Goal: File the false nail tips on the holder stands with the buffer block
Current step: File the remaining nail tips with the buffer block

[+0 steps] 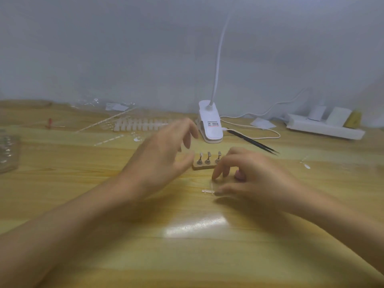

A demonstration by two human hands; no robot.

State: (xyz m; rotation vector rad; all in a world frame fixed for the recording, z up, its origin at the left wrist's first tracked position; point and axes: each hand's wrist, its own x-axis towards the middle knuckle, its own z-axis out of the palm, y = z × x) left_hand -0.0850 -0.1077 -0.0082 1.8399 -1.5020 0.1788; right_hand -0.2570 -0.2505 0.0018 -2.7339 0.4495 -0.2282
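A small wooden base (pixel 204 167) with three metal holder stands (pixel 208 158) sits at the table's middle. My left hand (pixel 164 156) hovers at its left end with fingers loosely spread and holds nothing; its thumb is close to the base's edge. My right hand (pixel 251 177) is just right of the base, fingers curled down to the table. A small pink buffer block (pixel 239 175) shows inside its curled fingers. The thumb tip lies by a clear plastic strip piece (pixel 207 191) on the table. Both hands are blurred, and I cannot make out nail tips on the stands.
A white clip lamp (pixel 209 125) with its cable stands behind the base. Black tweezers (pixel 253 142) lie to the right of it, and a white power strip (pixel 324 129) is at the far right. A rack of white nail tips (pixel 141 124) and clear plastic packaging (pixel 8 152) lie on the left.
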